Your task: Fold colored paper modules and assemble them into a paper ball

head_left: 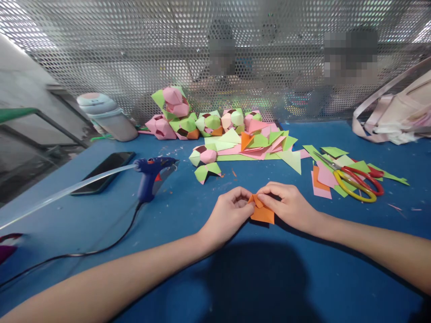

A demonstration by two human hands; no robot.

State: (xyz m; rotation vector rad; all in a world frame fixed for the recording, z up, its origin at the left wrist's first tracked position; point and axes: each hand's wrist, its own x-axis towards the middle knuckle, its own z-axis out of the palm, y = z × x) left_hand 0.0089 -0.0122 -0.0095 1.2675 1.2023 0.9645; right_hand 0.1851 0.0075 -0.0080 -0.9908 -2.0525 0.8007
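Note:
Between my two hands is a small orange piece of paper [263,216], its upper edge folded over. My left hand [232,211] pinches its left side with thumb and fingers. From the other side, my right hand [286,204] grips the upper right part, thumb pressed on the fold. The paper is held just above the blue table, and the fingers hide part of it. Beyond my hands sits a two-coloured green and pink folded paper piece [207,171], next to a small paper ball [203,155].
Scissors with red and yellow handles [357,181] lie on paper scraps at right. A blue glue gun [150,175] with a clear stick and black cord is at left, near a phone [104,172]. Behind stand several paper balls [210,123], a bottle [107,117] and a perforated metal screen [161,58].

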